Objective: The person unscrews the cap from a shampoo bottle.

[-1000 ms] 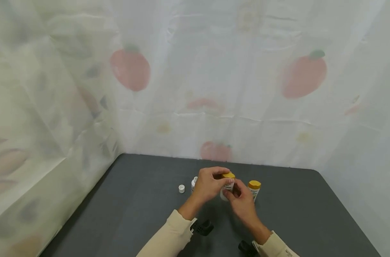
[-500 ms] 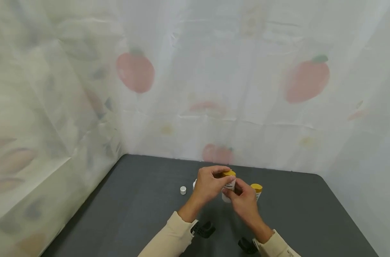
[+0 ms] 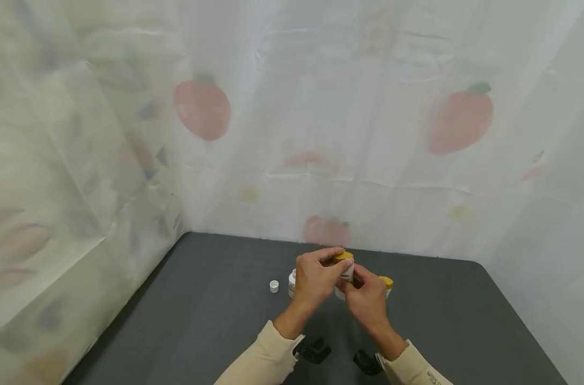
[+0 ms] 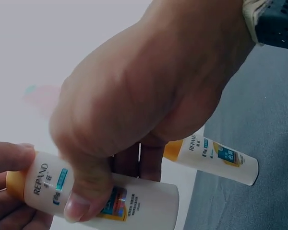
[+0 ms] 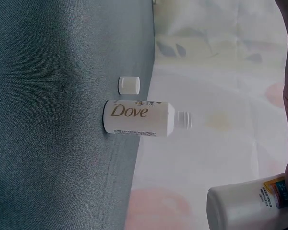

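My left hand (image 3: 314,278) is at the yellow cap (image 3: 344,256) of a white REPAND lotion bottle (image 4: 156,201), with fingers and thumb at its top. Lower down, my right hand (image 3: 367,303) grips the bottle's body, its thumb across the label in the left wrist view. The bottle is held above the table, and the cap is on it. Behind the right hand stands a second white bottle with a yellow cap (image 4: 216,160), partly hidden in the head view. Near the left hand stands an uncapped white Dove bottle (image 5: 137,118), its threaded neck bare.
A small white screw cap (image 3: 274,286) lies on the dark grey table (image 3: 215,321), left of the Dove bottle. A pale curtain (image 3: 368,133) with fruit prints hangs behind the table and along its left side. Black wrist cameras (image 3: 314,350) sit below both wrists.
Both hands have risen slightly with the lotion bottle, and the left forearm has shifted a little right. The head view has also moved slightly. Both hands still hold the same bottle.
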The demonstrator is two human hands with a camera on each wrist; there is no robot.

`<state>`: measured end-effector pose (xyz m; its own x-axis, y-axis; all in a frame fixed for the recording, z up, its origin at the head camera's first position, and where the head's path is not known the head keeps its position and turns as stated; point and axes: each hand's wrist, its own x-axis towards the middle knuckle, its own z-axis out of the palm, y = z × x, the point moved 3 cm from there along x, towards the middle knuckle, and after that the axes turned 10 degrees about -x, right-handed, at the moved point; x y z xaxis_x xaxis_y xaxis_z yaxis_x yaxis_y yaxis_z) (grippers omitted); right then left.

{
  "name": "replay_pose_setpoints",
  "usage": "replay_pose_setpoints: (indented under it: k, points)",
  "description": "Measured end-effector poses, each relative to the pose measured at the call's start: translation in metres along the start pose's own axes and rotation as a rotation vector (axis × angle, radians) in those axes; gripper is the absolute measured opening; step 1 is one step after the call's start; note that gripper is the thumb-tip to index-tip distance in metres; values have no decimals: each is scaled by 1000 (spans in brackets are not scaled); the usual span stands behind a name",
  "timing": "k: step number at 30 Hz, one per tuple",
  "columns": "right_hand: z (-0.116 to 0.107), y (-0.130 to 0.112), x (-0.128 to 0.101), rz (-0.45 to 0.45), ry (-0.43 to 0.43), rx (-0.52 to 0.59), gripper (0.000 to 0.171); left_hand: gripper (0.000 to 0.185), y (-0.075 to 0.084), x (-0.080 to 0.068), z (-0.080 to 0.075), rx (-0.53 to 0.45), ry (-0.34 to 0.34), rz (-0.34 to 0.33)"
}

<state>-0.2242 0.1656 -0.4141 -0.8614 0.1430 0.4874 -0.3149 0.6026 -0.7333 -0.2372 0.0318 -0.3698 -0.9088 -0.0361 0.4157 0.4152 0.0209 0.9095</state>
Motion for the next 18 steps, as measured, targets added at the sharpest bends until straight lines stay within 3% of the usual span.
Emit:
replay_pose_setpoints:
  k: [5,13,16,18]
  points:
    - [-1,0,-2,11,57,-66,23,23,0,-5,5,-9,67,12]
    - [-2,-5,-4,-85,147,-122,22,21,5,-10,9,17,143,95]
    - [-3,-5,-4,-115,149,-123,22,23,7,-9,9,24,123,86]
    - [-6,-5,-4,-138,145,-113,23,27,6,-7,8,4,56,60]
